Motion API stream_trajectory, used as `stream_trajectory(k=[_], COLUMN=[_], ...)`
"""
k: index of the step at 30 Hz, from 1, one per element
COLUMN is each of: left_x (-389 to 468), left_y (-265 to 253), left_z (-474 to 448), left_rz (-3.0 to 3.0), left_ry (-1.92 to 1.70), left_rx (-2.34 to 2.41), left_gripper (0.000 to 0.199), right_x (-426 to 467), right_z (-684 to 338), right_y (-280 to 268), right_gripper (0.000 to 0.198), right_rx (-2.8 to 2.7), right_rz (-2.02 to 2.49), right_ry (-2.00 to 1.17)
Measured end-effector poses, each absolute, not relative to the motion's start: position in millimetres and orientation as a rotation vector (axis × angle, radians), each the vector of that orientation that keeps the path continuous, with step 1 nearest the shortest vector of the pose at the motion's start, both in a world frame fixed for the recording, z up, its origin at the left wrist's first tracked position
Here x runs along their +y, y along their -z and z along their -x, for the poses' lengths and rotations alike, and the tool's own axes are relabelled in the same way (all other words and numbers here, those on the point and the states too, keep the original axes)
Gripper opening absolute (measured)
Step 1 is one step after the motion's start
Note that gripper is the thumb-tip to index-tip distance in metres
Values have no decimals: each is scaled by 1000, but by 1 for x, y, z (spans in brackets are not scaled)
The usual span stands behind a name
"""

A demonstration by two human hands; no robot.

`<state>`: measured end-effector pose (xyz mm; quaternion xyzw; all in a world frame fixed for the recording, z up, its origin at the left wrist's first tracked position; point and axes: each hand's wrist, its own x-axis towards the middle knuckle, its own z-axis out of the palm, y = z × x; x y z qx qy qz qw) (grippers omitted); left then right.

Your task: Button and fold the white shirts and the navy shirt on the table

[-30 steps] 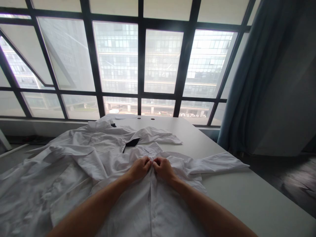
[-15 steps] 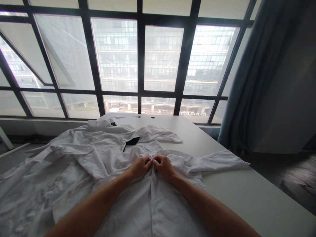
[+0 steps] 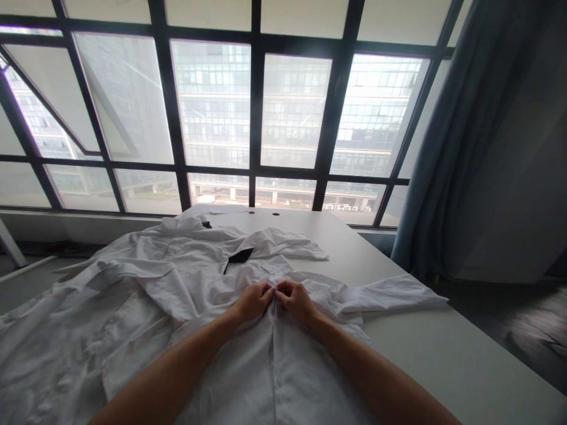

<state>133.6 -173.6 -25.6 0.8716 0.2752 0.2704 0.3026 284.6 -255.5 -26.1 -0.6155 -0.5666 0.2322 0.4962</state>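
Note:
A white shirt lies front up on the table, its collar pointing away from me and one sleeve stretched out to the right. My left hand pinches the front placket just below the collar. Right beside it, my right hand pinches the other edge of the same placket. The fingertips of both hands nearly meet there. Any button between them is too small to make out. Below the hands the front edges run down together toward me.
More white shirts lie crumpled to the left and behind. A black piece shows among them. The white table extends right and back toward large windows. A blue-grey curtain hangs at the right.
My hands stay at the same spot on the placket, with only slight finger movement. The whole view has shifted a little as my head moved.

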Motion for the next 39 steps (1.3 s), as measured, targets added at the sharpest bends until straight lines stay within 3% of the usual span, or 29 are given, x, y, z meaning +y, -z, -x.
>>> stream_trajectory(k=[11,15,28,39], left_x=[-174,-174,-173,-170], left_y=[20,20,28,25], left_z=[-135,-137,-140,-138], left_rz=[-2206,-2162,-2226,-2076], left_ry=[-642,-641,-702,-721], left_rx=[682,654,775,698], left_gripper=[36,33,41,39], right_x=[-256,-253,-253,-255], right_z=[-286,-288,-284,-282], right_y=[25,27,30,27], right_gripper=[29,21,9,15], right_rx=[-1298,-1287,-1484,-1476], right_rz=[1422,1426,1466,1477], right_ry=[-672,-708,-354,-351])
